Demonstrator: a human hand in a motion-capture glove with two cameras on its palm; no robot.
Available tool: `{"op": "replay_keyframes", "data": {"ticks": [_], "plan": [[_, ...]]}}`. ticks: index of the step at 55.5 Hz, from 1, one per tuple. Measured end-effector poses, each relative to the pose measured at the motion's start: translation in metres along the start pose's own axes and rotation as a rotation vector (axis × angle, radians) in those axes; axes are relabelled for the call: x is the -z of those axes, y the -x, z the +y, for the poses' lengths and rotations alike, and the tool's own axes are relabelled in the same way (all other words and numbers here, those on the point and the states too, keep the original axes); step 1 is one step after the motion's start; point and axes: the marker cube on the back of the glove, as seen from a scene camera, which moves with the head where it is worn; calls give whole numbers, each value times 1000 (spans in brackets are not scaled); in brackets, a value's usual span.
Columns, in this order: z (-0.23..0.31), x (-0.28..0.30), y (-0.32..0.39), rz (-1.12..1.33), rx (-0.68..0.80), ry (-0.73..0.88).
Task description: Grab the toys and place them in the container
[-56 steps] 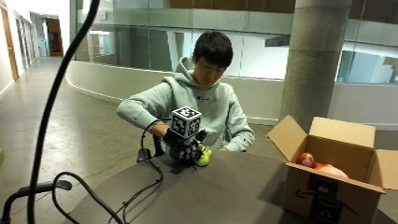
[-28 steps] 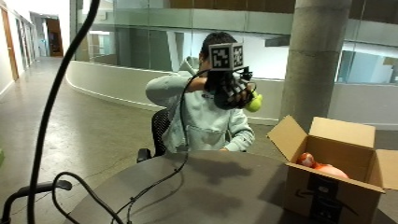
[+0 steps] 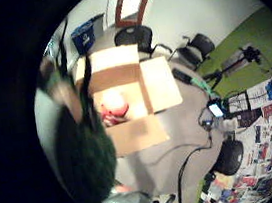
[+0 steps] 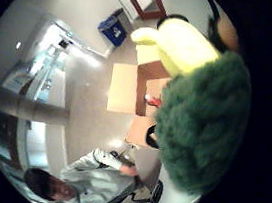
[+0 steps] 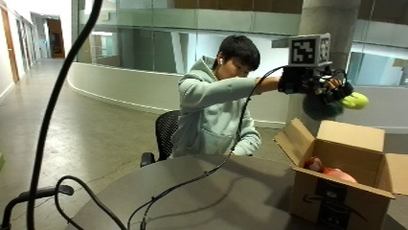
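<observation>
My gloved right hand is raised high above the open cardboard box at the table's right end. It grips a plush toy with a dark green fuzzy body and a yellow-green end. The same toy fills much of the thumb side palm view, its yellow part sticking out. Its green body also shows in the little finger side palm view, with the box below. A red and pink toy lies inside the box.
The round grey table carries black cables across it. The box flaps stand open. A black chair stands behind the table, with the person seated in it. A black stand rises at the front left.
The hand has carried the toy from the table's surface up and then rightward, from in front of the person's head to above the box.
</observation>
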Motion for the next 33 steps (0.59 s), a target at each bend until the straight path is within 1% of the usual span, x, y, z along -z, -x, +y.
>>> {"op": "replay_keyframes", "data": {"ticks": [4,8,13,21,33], "plan": [[-7,-15,-3,55,17,66],[-10,-22,-5,42,50,44],[-6,-25,-6,-10,55,30],[13,-9,-12,-84,94,5],[58,18,-32,-28,120,-21]]}}
